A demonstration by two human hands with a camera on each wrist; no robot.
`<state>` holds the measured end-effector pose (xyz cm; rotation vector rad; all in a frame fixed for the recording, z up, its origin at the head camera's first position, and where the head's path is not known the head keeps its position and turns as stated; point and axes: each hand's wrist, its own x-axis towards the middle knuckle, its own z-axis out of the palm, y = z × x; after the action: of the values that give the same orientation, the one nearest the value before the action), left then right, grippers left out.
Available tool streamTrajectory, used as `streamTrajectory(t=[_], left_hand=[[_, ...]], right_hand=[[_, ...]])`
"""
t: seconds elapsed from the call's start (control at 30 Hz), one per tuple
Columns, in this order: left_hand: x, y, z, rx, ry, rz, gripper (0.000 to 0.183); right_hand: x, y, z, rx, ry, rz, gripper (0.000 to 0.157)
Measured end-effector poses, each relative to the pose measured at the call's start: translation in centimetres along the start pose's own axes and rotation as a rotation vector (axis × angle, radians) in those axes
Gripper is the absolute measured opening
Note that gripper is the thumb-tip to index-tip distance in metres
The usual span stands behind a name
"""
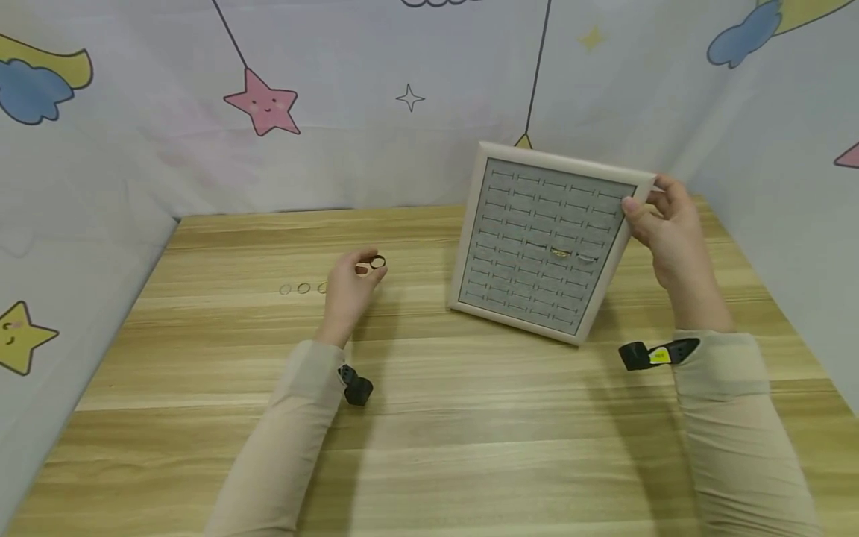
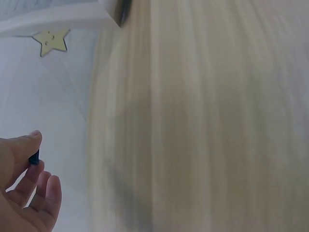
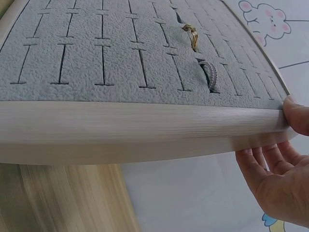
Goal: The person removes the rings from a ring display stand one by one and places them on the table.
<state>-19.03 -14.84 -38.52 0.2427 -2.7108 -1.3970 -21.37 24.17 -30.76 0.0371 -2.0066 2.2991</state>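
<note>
Between thumb and fingers my left hand point(image 1: 349, 294) pinches a dark ring point(image 1: 385, 261), held above the table; in the left wrist view the ring point(image 2: 34, 158) shows edge-on at the fingertips. My right hand point(image 1: 674, 239) grips the upper right corner of a pale-framed ring display board point(image 1: 523, 216), thumb in front and fingers behind. The board stands tilted, its grey slotted pad facing me. A gold ring point(image 3: 193, 37) and a silver, stone-studded ring point(image 3: 212, 76) sit in its slots. Left of them, another slot appears to hold a thin ring, too small to make out.
Thin rings point(image 1: 298, 289) lie in a row on the wood-grain table point(image 1: 470, 440), left of my left hand, which partly covers the rightmost. A white cloth point(image 1: 356, 149) printed with stars and clouds hangs behind and beside the table.
</note>
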Motion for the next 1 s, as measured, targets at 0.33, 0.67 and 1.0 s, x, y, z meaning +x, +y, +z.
streamTrajectory(t=[0.33,0.67,1.0], left_hand=[[0.0,-2.7,-1.1,0.106,0.0,-0.084,0.038],[0.0,-3.9,-1.3,0.179,-0.011,-0.106,0.036],[0.2,-4.2,-1.5,0.196,-0.01,-0.1,0.037]], right_hand=[[-0.1,0.0,0.2,-0.056,0.011,-0.017,0.05],[-0.2,0.0,0.2,-0.072,0.017,-0.016,0.051],[-0.2,0.0,0.2,-0.034,0.013,-0.016,0.049]])
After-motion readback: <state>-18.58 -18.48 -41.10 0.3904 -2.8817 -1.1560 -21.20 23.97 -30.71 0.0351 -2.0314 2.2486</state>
